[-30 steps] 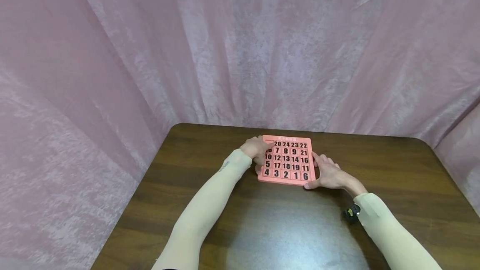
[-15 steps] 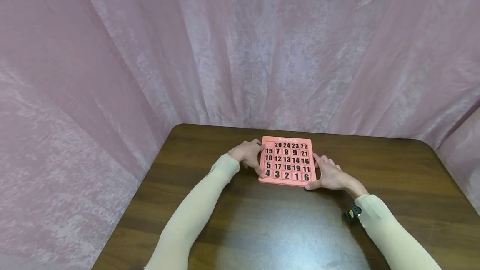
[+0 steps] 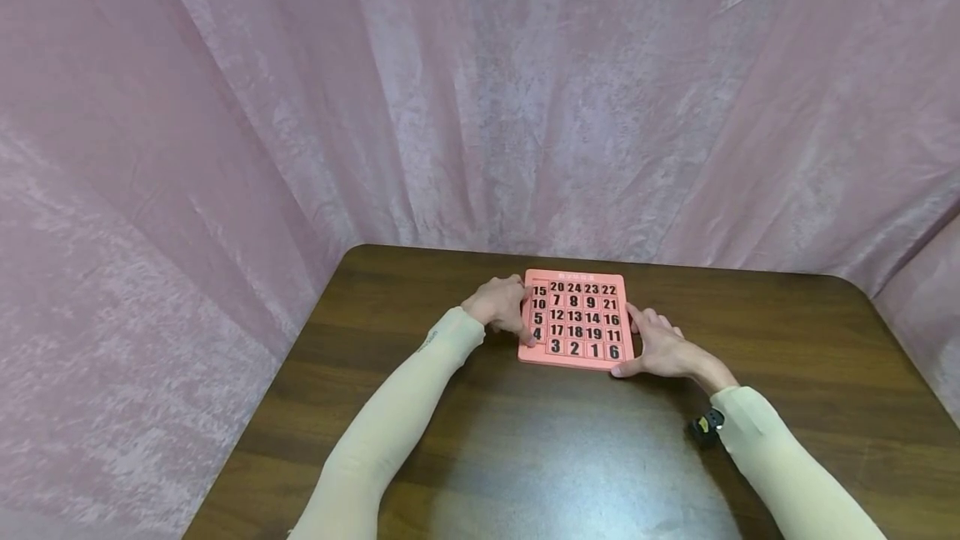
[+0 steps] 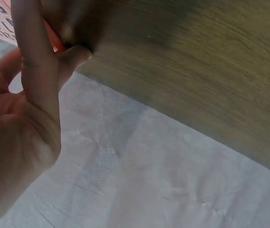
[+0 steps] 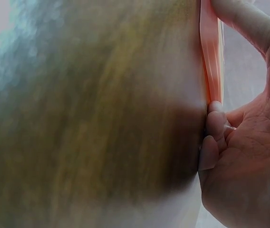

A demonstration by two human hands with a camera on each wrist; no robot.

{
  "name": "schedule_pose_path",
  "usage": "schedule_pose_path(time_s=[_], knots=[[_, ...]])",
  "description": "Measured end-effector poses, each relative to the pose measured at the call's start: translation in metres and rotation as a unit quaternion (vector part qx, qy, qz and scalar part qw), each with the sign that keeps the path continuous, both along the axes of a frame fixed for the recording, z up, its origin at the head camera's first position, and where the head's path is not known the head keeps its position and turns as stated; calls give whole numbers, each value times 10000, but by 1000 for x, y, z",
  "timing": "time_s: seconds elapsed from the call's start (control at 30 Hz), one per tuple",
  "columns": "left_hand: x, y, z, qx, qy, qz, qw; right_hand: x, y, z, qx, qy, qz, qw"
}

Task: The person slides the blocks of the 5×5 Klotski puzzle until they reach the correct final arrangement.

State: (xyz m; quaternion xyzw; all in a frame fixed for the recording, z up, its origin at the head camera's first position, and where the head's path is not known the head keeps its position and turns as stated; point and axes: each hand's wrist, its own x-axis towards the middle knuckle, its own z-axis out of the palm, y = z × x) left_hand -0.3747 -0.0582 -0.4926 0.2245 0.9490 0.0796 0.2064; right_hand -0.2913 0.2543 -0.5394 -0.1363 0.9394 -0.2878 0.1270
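Number puzzle: a flat, square pink frame (image 3: 566,362) with pale lettering along its far side, lying flat near the middle of the far edge of a dark wood-grain surface (image 3: 795,340).
Number tiles: pink squares (image 3: 574,317) with bold black numerals, filling the frame in rows; the left column reads 15, 10, 5, 4 and sits slightly out of line with its neighbours, and pink floor shows in the near-left corner.
Left hand: clamped on the puzzle's left side (image 3: 501,307), thumb by the 4.
Right hand: clamped on the right side (image 3: 662,350), thumb at the near-right corner.
Sleeves: pale (image 3: 401,423), on both arms; a small dark device (image 3: 706,428) at the right cuff.
Backdrop: pink velvety curtain (image 3: 480,107) beyond the far edge.
Hard to see: the 20 is blurred; the left wrist view cuts off most of the puzzle, the right shows only its rim.
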Motion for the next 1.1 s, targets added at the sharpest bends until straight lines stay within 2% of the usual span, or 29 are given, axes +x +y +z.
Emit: schedule_pose_path(time_s=[0.2,0.27,0.4,0.5,0.83,0.97,1.1], knots=[[0,-2,1,-9,261,-111,9996,-3,2,-3,89,10,-24,10000],[0,-3,2,39,176,-127,9998,-2,2,0,74,24,24,10000],[-2,-8,4,161,-232,-81,9996,1,4,4,-131,10,131,9998],[-2,-8,5,96,-339,-98,9993,1,5,5,-293,-25,185,9994],[-1,-6,4,-265,0,-170,9995,0,5,6,-435,-96,114,9989],[-1,-6,4,-284,30,-203,9994,0,7,6,-600,-222,147,9978],[-1,-6,4,-288,42,-233,9993,-4,9,1,-543,-296,55,9981]])
